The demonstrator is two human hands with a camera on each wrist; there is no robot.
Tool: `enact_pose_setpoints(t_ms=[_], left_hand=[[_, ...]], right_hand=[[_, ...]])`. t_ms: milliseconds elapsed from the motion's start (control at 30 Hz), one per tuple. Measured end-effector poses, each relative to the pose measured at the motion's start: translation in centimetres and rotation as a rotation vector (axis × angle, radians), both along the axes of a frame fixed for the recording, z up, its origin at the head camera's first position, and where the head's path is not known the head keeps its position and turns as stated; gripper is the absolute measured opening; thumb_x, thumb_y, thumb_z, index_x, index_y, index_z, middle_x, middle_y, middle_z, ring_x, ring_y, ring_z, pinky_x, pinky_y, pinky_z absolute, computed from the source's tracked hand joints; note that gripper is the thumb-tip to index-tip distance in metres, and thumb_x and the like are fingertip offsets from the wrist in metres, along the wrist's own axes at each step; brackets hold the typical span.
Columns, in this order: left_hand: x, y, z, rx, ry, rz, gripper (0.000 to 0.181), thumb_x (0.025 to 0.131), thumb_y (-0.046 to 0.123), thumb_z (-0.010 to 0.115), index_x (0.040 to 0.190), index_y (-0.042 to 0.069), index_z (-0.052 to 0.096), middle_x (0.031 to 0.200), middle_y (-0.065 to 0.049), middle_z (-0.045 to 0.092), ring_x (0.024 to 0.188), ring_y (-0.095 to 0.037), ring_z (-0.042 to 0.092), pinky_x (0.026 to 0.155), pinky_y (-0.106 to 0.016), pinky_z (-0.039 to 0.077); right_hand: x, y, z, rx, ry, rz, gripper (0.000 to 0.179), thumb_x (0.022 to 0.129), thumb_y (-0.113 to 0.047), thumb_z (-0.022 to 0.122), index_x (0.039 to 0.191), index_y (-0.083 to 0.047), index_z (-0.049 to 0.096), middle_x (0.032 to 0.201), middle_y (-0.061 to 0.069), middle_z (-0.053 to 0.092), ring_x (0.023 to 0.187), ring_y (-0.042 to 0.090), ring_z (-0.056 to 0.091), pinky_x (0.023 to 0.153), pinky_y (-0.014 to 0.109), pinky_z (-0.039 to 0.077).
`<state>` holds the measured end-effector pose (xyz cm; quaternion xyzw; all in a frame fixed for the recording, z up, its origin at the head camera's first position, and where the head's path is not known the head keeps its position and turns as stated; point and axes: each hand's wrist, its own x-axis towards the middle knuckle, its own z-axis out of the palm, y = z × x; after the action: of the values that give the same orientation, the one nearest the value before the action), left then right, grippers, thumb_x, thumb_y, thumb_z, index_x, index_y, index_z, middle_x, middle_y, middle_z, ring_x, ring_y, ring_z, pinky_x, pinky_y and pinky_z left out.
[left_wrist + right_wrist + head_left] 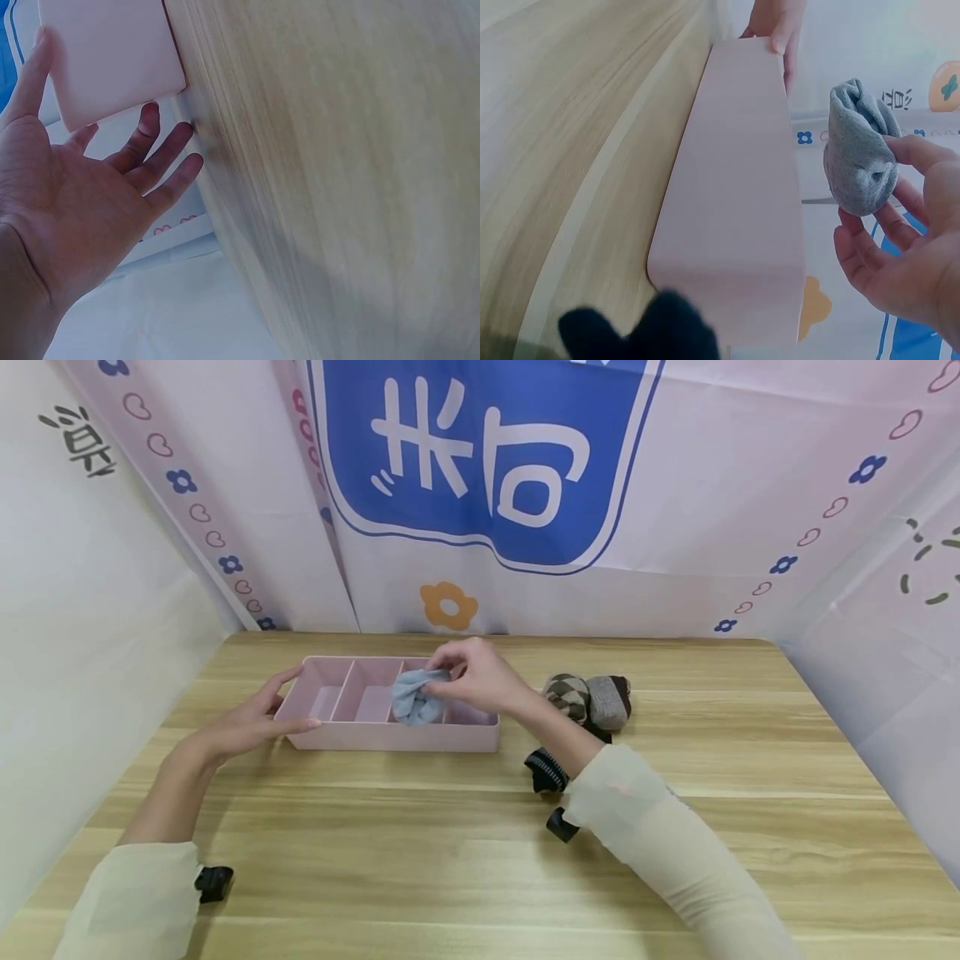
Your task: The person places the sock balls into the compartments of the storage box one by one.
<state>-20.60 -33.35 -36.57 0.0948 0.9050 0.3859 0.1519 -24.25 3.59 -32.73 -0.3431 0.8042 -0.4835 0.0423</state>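
A pink divided storage box (390, 739) sits toward the back of the wooden table. My left hand (251, 718) grips its left end, thumb on the front wall and fingers around the end; in the left wrist view the fingertips touch the end wall (116, 56). My right hand (480, 677) pinches a rolled grey-blue sock (411, 697) between thumb and fingers. From the right wrist, that sock (861, 150) appears above the rim. Overhead, it overlaps the third compartment and hides part of it. The two left compartments show bare floors.
Right of the box lie rolled socks: a brown checked one (567, 695), a grey one (609, 702) and a black one with a striped band (546, 770). My right forearm partly covers that group. A printed cloth (660, 602) hangs behind the table.
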Motion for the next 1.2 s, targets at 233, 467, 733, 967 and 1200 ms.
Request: enact_pose_setpoints(t_ms=[233,467,733,967,1200], left_hand=[[0.0,0.0,0.0,0.005,0.005,-0.001,0.099,0.101,0.033,0.067,0.167,0.012,-0.003,0.129,-0.03,0.055,0.114,-0.032,0.055,0.094,-0.043,0.043],[-0.2,0.0,0.0,0.002,0.001,0.004,0.099,0.101,0.033,0.067,0.167,0.013,-0.003,0.13,-0.03,0.055,0.116,-0.033,0.055,0.094,-0.045,0.043],[-0.1,-0.1,-0.2,0.003,0.003,-0.001,0.099,0.101,0.033,0.067,0.167,0.014,-0.005,0.131,-0.032,0.053,0.121,-0.04,0.053,0.097,-0.053,0.042],[-0.2,-0.1,-0.2,0.001,-0.006,0.003,0.099,0.102,0.033,0.066,0.167,0.015,-0.007,0.133,-0.032,0.052,0.121,-0.041,0.052,0.095,-0.052,0.043],[-0.2,-0.2,-0.3,0.011,-0.028,0.003,0.099,0.102,0.034,0.065,0.167,0.017,-0.008,0.136,-0.033,0.049,0.127,-0.045,0.049,0.099,-0.06,0.041]], right_hand=[[0.0,-1.5,0.5,0.02,0.011,0.008,0.014,0.089,-0.007,0.08,0.101,-0.001,0.077,0.098,0.007,0.075,0.087,0.016,0.064,0.079,0.023,0.051],[-0.1,-3.2,0.9,0.034,-0.004,-0.006,0.014,0.091,-0.01,0.08,0.102,-0.003,0.078,0.098,0.006,0.075,0.087,0.016,0.064,0.079,0.022,0.05],[-0.3,-5.3,1.2,0.058,0.0,-0.024,0.015,0.09,-0.011,0.082,0.102,-0.002,0.079,0.099,0.008,0.076,0.088,0.016,0.066,0.078,0.019,0.05],[-0.3,-7.2,1.1,0.074,-0.033,-0.062,0.017,0.09,-0.015,0.083,0.103,-0.005,0.079,0.1,0.004,0.076,0.091,0.014,0.066,0.079,0.018,0.05],[-0.4,-9.0,0.4,0.02,-0.066,-0.075,0.016,0.091,-0.013,0.081,0.104,-0.003,0.078,0.1,0.005,0.075,0.088,0.014,0.066,0.072,0.018,0.053]])
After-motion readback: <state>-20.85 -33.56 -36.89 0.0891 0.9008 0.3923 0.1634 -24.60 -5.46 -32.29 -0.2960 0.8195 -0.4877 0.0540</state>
